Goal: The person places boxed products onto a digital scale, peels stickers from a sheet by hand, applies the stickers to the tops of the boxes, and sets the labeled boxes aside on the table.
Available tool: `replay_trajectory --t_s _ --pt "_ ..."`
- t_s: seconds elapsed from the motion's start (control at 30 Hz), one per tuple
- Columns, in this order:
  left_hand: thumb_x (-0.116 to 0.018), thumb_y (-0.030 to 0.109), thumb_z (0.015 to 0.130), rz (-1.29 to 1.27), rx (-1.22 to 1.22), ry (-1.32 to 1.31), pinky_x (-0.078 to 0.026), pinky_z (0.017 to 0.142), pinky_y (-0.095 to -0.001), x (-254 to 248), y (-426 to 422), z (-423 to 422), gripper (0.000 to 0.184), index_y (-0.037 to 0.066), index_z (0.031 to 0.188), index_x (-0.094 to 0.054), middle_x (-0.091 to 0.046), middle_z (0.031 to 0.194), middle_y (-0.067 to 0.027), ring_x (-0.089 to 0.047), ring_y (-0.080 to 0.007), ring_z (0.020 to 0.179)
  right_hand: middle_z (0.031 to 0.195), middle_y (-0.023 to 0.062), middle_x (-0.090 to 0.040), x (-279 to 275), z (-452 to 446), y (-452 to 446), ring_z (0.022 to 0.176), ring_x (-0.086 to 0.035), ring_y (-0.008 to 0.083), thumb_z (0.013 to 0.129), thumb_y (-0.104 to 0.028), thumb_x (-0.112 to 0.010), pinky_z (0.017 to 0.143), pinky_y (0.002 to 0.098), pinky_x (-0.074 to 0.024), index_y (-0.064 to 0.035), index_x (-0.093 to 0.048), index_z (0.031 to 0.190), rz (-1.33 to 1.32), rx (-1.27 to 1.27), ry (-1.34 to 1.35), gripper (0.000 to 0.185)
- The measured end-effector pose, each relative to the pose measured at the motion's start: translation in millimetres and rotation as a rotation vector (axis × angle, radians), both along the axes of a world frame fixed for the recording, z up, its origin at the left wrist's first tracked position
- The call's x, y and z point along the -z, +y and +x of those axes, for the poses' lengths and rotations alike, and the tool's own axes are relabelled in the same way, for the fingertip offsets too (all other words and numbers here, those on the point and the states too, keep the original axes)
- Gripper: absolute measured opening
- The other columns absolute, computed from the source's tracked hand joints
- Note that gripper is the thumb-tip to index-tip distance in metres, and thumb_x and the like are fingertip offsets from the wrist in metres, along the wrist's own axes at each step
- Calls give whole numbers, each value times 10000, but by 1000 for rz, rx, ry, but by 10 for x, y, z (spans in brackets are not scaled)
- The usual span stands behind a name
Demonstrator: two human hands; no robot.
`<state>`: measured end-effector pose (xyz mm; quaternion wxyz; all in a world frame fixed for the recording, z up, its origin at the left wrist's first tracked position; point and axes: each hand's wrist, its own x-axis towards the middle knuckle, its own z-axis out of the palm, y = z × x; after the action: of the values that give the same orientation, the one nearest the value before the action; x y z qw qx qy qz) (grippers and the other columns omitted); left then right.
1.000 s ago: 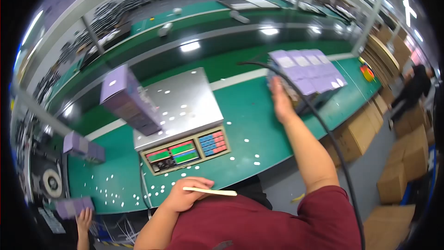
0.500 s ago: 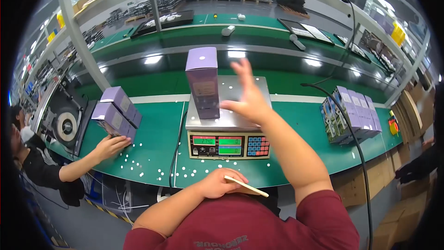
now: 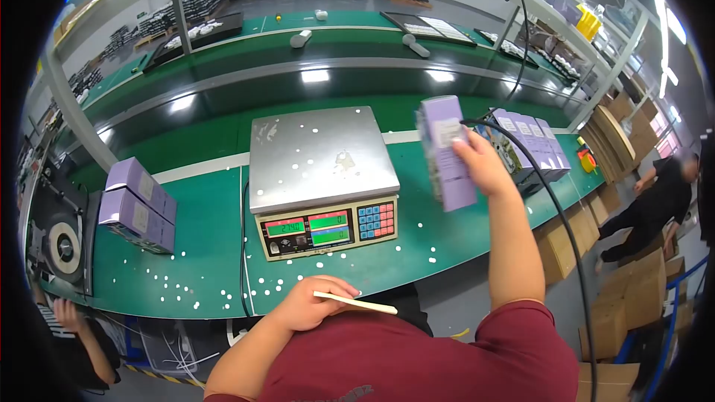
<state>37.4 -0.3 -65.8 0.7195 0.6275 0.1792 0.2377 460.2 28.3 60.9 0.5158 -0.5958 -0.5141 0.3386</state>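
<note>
My right hand (image 3: 482, 162) grips a purple box (image 3: 447, 152), held upright over the green bench to the right of the scale. A row of purple boxes (image 3: 532, 141) stands just beyond it, partly behind a black cable. Near my body, my left hand (image 3: 320, 304) holds a thin pale yellow strip (image 3: 356, 303). Nothing but small white dots lies on the steel plate of the scale (image 3: 320, 156), whose display is lit green. Left of the scale, two purple boxes (image 3: 141, 205) stand close together.
A black cable (image 3: 547, 186) hangs across the right side. White dots are scattered on the green bench (image 3: 201, 231). A co-worker's hand (image 3: 68, 316) is at the lower left. Another person (image 3: 648, 201) stands by cartons (image 3: 633, 290) at the right. A tape dispenser (image 3: 587, 159) sits at the bench's right end.
The box that stood on the scale is now in my right hand, further right. The co-worker's hand has left the two boxes at the left. My left hand still holds the strip.
</note>
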Motion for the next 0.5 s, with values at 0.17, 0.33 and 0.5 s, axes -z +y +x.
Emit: replay_trajectory --t_s 0.17,0.33,0.5 --pt "-698 -87 879 76 67 -6 -589 831 -318 -16 33 35 152 4 976 -772 -743 1106 -145 -726 -235 994 1265 184 -699 649 809 -343 1147 -669 330 972 -190 -660 1042 384 -494 17 -648 1306 10 549 -1165 393" --pt "-705 -77 872 109 36 -43 -582 856 -340 10 25 -47 141 11 963 -769 -746 1104 -151 -726 -243 1009 1268 214 -689 640 -297 -509 1174 -654 382 903 -148 -703 1041 431 -499 -19 -686 1219 220 381 -1085 341" --pt "-708 -72 856 135 -201 -51 -571 882 -379 -215 -45 -649 124 15 929 -759 -747 1102 -153 -722 -277 1019 1232 202 -702 211 -1692 -143 1150 -666 381 873 -125 -711 1045 439 -499 -28 -692 1189 457 -168 -748 331"
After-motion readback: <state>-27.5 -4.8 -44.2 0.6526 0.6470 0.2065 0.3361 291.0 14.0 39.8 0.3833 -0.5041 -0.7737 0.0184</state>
